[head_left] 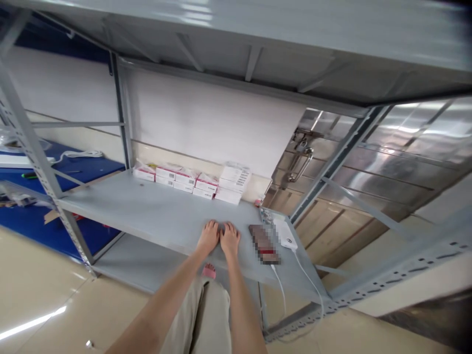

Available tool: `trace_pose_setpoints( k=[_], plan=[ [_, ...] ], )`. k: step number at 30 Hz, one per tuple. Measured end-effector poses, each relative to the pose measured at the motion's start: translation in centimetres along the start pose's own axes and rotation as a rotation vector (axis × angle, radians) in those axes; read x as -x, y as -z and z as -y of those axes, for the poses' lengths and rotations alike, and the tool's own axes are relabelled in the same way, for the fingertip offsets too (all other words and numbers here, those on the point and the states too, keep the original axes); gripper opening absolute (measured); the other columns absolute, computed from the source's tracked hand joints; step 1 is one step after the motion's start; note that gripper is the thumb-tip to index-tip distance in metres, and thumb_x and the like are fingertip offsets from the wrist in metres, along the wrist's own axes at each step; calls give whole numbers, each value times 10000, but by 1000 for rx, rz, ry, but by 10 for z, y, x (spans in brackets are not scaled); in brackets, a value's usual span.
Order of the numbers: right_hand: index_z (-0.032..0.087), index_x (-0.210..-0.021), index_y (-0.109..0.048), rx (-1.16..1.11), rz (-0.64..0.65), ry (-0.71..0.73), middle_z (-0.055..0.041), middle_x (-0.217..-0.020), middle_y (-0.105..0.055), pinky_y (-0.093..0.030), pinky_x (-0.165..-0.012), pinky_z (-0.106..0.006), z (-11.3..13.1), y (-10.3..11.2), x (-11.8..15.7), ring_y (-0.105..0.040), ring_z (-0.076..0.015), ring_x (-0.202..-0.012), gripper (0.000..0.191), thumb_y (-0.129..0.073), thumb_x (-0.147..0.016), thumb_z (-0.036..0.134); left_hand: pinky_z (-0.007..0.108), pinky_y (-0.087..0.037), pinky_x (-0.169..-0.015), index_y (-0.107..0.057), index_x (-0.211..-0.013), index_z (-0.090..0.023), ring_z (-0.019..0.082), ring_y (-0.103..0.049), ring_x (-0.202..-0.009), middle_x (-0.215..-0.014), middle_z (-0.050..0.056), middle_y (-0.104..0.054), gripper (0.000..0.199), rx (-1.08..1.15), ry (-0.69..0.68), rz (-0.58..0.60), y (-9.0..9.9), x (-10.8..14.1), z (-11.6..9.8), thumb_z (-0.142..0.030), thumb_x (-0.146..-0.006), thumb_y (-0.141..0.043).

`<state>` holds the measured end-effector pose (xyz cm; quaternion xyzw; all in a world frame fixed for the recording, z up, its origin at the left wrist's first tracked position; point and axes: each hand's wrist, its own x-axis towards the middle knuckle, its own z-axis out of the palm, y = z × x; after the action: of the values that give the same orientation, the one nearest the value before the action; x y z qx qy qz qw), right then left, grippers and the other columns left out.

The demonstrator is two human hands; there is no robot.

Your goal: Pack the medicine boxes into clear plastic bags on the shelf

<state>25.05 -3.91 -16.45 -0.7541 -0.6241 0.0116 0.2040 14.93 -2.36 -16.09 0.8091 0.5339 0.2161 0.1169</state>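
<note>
- As the head view shows, the left hand [209, 237] and right hand [230, 238] rest palm down on the grey shelf [165, 214], in the middle of the frame.
- The fingers of each hand lie close together, a bit bent, and pinch nothing that I can see.
- The dark phone [262, 241] lies on the shelf, right of the fingers and apart from them; the right hand is nearer.
- Its long side slants from upper left to lower right. Blur hides its face.
- Just right of it lies a white gadget [283, 231].
- Near the frame's middle, at the shelf's back, stand pink and white boxes [205, 186] and a white box stack [232, 183]. I cannot tell what is inside.
</note>
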Motion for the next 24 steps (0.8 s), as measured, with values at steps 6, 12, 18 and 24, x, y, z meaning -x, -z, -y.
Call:
trace_pose_setpoints(
  k=[6,12,18,24],
  plan=[
    [187,-1229,-584,-41,-82,13,-137,-1358,-537,-302,-1040,-482,-3,-9,-4,-477,-254,-1250,422,-325,-896,194,384,-347,-1055,-519,-1210,-122,258,-437,-1271,-1350,152,-486,333,-42,-6,-20,-2,-1,0,-167,-924,-355],
    [183,-1230,-586,-100,-65,-41,-104,-1383,-520,-238,-1076,-436,-2,-11,-4,-451,-229,-1267,407,-356,-895,191,387,-373,-1034,-520,-1213,-123,253,-450,-1263,-1354,146,-493,323,-74,-6,-44,-4,0,-1,-157,-925,-379],
    [195,-1236,-587,-150,-54,-51,-95,-1389,-515,-210,-1090,-413,1,-7,-4,-434,-215,-1283,406,-396,-879,169,398,-388,-1016,-536,-1185,-146,255,-473,-1238,-1340,140,-505,305,-84,-19,-80,-9,-3,3,-141,-905,-416],
    [194,-1234,-589,-156,-56,-58,-100,-1370,-531,-221,-1084,-425,-1,-6,-6,-451,-223,-1265,404,-400,-877,170,403,-403,-995,-539,-1177,-146,259,-490,-1218,-1320,140,-524,300,-100,-52,-126,-17,-6,9,-148,-905,-413]
  ],
)
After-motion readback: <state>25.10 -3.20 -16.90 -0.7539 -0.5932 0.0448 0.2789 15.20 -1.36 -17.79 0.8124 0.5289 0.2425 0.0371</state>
